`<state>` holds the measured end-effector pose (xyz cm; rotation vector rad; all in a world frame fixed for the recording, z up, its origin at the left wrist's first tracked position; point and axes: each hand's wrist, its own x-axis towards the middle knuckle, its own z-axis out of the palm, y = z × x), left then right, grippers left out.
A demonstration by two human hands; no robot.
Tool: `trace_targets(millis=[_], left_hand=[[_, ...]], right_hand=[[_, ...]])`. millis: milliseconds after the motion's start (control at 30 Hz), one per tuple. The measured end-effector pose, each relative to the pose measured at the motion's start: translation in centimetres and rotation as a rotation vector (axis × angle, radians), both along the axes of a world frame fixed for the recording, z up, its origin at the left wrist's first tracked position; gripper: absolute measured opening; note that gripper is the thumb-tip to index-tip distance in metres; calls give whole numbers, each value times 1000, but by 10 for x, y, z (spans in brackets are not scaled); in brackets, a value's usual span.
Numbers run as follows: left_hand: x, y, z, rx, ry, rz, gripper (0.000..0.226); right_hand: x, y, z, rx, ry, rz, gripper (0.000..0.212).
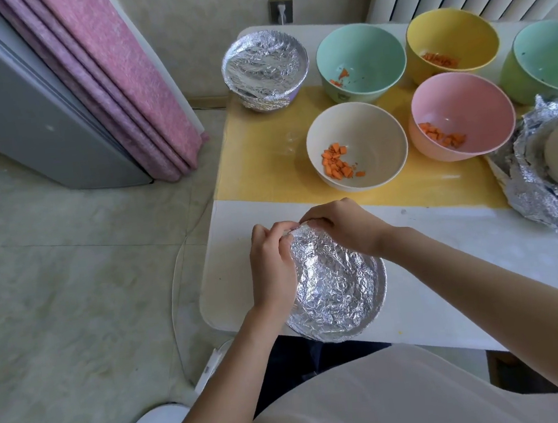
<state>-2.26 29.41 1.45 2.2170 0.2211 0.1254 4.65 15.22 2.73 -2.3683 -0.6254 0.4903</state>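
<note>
both hands, the left hand and right hand, pinched crinkled silver foil over the far rim of the foil-covered round bowl at the white bench near edge; crimping in small overlapping pinches around the rim would likely seal it snugly

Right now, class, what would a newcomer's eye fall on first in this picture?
First, the foil-covered bowl at the near edge of the table, where the left hand and right hand pinch the foil at its far rim. Next, the coloured bowls on the yellow mat behind it, several holding diced carrot. A second foil-wrapped bowl stands at the far left corner.
</note>
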Motion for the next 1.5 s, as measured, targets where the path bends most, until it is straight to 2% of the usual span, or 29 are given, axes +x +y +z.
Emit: trace_targets(millis=[167, 267, 467, 667, 767, 900, 1000, 1100, 1233, 1367, 1500], left_hand=[[-3, -3, -8, -3, 63, 30, 21], [-3, -4, -9, 2, 55, 35, 16], [-3, -5, -14, -30, 84, 70, 14], [-5, -4, -14, -20, 69, 82, 12], [-6, -4, -15, -27, 70, 96, 12], [-7, -8, -15, -25, 56, 84, 12], [-7, -7, -14, -28, 53, 74, 11], [-8, -8, -11, -27, 57, 59, 10], [-12, -7, -8, 23, 76, 41, 13], [-11, -4, -4, 170, 147, -62, 25], [-1, -6, -8, 106, 106, -178, 32]], right_hand=[[-7, 1, -17, -110, -89, 73, 23], [-5, -2, -18, -205, -76, 120, 22], [-5, 3, -13, -306, -111, 196, 41], [-5, 8, -12, -389, -180, 209, 40], [-10, 10, -16, -366, -197, 246, 36], [-7, 11, -16, -340, -132, 220, 47], [-3, 10, -16, -336, -126, 244, 44], [0, 4, -17, -186, -38, 210, 29], [-4, -9, -16, -15, 147, 54, 36], [-9, -21, -20, -33, 100, -13, 31], [-12, -21, -24, -53, 14, -1, 28]])
